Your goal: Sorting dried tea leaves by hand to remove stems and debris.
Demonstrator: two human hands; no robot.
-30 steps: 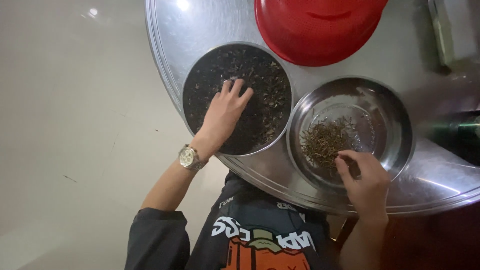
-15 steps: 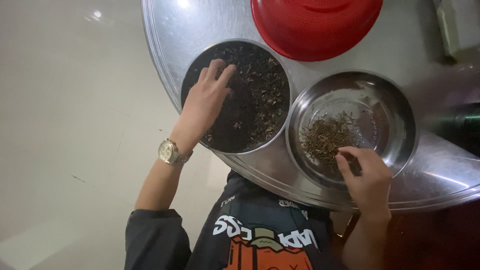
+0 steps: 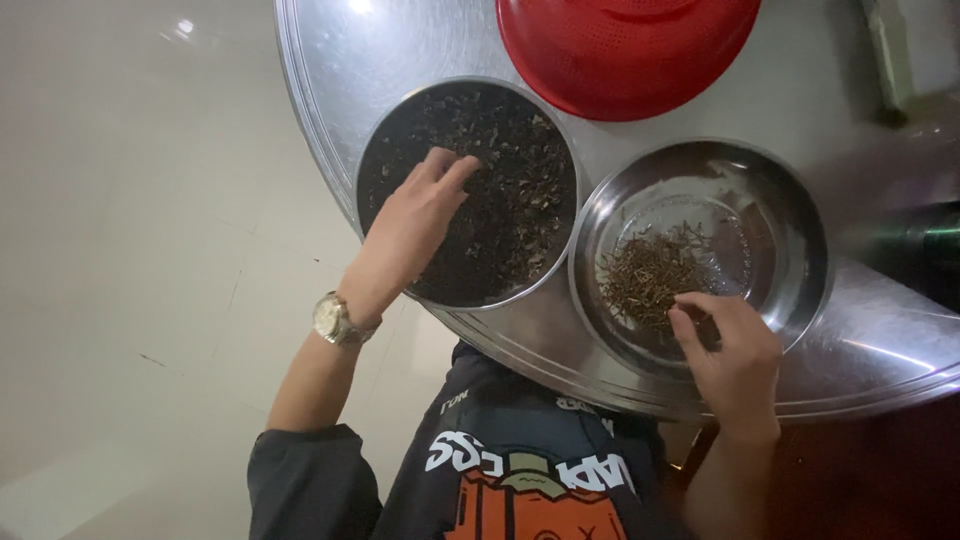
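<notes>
Our left hand [image 3: 415, 225] reaches forward over the near-left part of the dark bowl [image 3: 372, 170], palm down, fingers bunched together with their tips pressed into the dark dried bits [image 3: 515, 200] that fill it; whether that grip has pinched anything we cannot tell. A watch [image 3: 335, 320] sits on that wrist, which hangs past the tray's edge. Our right hand [image 3: 730, 355] rests on the near rim of the steel bowl [image 3: 795, 230], fingers curled inward, tips together at the edge of the small brown pile [image 3: 650, 275] in its bottom; this grip looks closed, but what it holds is hidden.

The two bowls stand side by side, rims touching, on a round metal tray [image 3: 330, 80]. A red colander [image 3: 620, 50] lies beyond them, just past both rims. The tray's near edge runs close under both wrists, with bare metal to the left of the dark bowl.

The tray is the surface here; left of it lies pale tiled floor [image 3: 130, 250].
</notes>
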